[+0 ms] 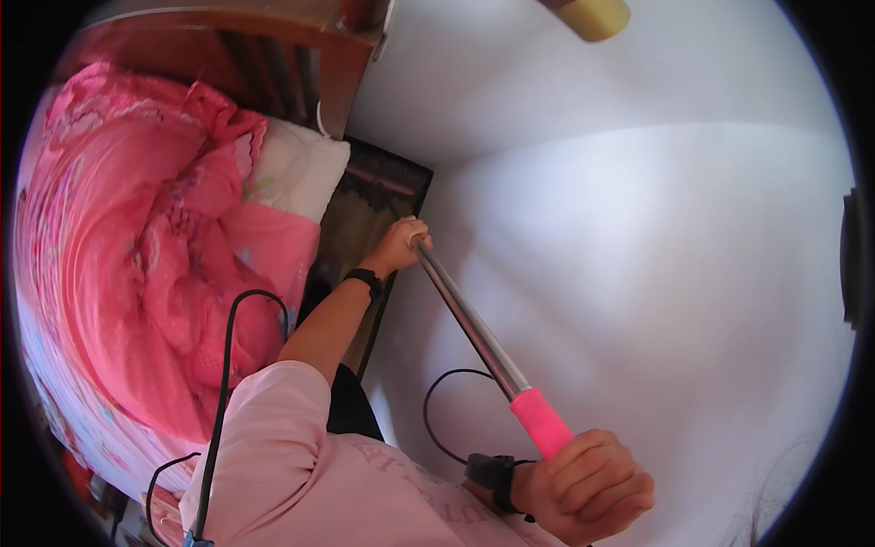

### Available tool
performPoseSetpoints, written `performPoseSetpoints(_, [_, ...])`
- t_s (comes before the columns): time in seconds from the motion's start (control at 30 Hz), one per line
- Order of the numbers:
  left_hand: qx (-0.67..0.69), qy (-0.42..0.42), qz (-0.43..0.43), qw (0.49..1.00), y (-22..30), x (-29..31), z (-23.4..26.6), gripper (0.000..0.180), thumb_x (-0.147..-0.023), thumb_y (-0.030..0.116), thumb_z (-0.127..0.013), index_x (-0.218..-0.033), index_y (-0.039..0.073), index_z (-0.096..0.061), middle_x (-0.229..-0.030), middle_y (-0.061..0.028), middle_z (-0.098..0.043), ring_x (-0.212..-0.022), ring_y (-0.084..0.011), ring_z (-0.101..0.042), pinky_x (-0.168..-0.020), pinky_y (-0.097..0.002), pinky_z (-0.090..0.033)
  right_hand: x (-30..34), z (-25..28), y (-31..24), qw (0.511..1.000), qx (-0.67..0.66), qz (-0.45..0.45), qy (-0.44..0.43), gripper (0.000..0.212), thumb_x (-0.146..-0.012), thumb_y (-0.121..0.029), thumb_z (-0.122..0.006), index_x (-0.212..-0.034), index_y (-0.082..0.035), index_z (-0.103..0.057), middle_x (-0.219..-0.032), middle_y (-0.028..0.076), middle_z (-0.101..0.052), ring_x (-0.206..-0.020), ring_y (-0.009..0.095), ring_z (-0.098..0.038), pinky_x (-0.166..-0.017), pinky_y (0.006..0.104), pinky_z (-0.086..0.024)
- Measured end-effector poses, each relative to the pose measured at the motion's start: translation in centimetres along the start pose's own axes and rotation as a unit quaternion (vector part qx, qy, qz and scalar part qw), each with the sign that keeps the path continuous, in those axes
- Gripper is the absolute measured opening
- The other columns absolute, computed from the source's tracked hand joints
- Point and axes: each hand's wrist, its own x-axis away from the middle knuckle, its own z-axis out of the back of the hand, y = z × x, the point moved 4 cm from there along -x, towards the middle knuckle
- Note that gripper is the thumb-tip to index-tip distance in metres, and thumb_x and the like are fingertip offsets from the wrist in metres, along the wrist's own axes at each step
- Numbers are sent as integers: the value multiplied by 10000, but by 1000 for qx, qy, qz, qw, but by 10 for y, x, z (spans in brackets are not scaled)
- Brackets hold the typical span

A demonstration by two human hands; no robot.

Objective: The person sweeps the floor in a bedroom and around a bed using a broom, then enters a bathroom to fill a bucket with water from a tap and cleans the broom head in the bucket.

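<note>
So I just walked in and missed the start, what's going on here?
Someone in a pink T-shirt holds a metal pole in both hands, beside a white wall. The right hand is closed around its pink grip; the left hand grips the bare metal farther along. Any part past the left hand is hard to make out. Rumpled pink bedding lies to the left.

Rumpled pink bedding [137, 273] lies beside a soft white item [296, 173], near brown wooden furniture [173, 50]. A gold-coloured object [597, 16] shows against the pale wall [656, 264].
</note>
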Motion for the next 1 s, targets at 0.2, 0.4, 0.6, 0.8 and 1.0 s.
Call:
performPoseSetpoints(0.2, [-9,23,-35,999,-1,66,-9,280,-786,90,-662,-643,19,-432,-632,-121,-494,-644,-311,-475,-619,-413,-416,68,9,-31,999,4,26,-35,395,-942,-108,-488,-563,-129,-381,-470,0,-442,-379,140,-425,-434,306,-390])
performPoseSetpoints(0.4, [-11,10,25,1000,14,136,-14,240,-770,68,-704,-637,31,-508,-672,-120,-583,-702,-329,-537,-660,-421,-454,103,12,-61,998,18,-9,-54,420,-1028,-172,-375,-610,-125,-375,-447,-11,-416,-347,111,-382,-426,282,-403])
performPoseSetpoints(0.6, [4,3,73,997,44,195,-15,206,-760,70,-716,-654,33,-543,-680,-123,-586,-707,-332,-551,-655,-418,-451,120,11,-93,998,-2,-24,-63,468,-1040,-146,-348,-572,-142,-342,-417,-16,-389,-321,114,-358,-420,283,-420])
performPoseSetpoints(0.8, [5,-5,126,992,64,264,-13,207,-729,76,-741,-656,32,-553,-688,-121,-595,-712,-337,-558,-654,-420,-452,128,2,-119,996,-19,-65,-51,455,-1024,-119,-384,-576,-152,-311,-420,-10,-381,-319,103,-338,-360,257,-352])
performPoseSetpoints(1.0, [4,8,93,996,117,301,-14,221,-754,74,-672,-631,34,-492,-627,-134,-532,-639,-336,-515,-602,-425,-419,130,15,-149,994,-74,13,76,460,-1011,-130,-403,-571,-158,-271,-419,-33,-361,-324,76,-334,-329,258,-280])
